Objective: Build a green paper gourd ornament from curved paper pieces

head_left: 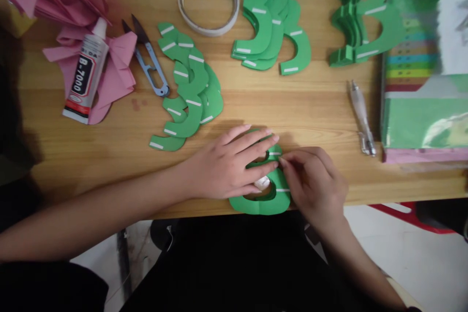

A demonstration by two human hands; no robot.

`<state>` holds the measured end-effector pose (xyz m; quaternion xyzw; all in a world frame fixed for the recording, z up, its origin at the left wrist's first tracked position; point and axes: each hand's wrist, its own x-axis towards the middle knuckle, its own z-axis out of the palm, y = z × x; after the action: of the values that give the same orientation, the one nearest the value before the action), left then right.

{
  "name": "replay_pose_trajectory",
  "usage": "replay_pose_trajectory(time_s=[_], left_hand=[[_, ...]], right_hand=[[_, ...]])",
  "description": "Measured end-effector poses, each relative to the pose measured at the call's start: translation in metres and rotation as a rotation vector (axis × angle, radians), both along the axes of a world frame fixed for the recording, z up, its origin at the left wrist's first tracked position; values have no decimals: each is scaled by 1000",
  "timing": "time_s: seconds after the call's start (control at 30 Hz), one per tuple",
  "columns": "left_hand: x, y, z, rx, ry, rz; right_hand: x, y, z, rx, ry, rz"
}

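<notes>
Head view: two bare hands at one green cutout (280,202).
Right grip (318,185): thumb and index pinched closed at cutout's right edge, by a white strip (275,154); can't tell what, if anything, is between the tips.
Left grip (234,163): not grasping; fingers spread flat over cutout's left and middle.
Cutout: lying flat at near edge of worktop (310,122), under left fingers; two openings, whitish patch showing in the nearer one, can't tell what.
Green fan (190,121): overlapping curved pieces with white strips, left of and beyond cutout.
Green pile (263,34): same sort, well beyond cutout.
Green stack (389,27): far right of and beyond cutout.
Tape roll (208,32): lying flat, beyond cutout, slightly left.
Snips (151,54): blue handle, left of and beyond cutout.
B-7000 tube (86,78): farther left of cutout, on pink pieces (120,68).
Pen (360,107): right of and beyond cutout.
Plastic-wrapped packs (420,122): far right of cutout.
</notes>
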<state>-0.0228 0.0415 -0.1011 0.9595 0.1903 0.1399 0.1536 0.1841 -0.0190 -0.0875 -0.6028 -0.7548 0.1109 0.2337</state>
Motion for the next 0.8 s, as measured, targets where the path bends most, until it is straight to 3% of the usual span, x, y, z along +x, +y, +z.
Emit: replay_pose_trajectory(time_s=[0.3,0.63,0.8], left_hand=[[0,0,1,5,-22,-2],[1,1,3,-13,-26,7],[1,1,3,-6,-26,1]], right_hand=[[-5,8,3,-55,40,-45],[-3,7,2,-40,-145,29],[-1,6,1,-49,-120,57]])
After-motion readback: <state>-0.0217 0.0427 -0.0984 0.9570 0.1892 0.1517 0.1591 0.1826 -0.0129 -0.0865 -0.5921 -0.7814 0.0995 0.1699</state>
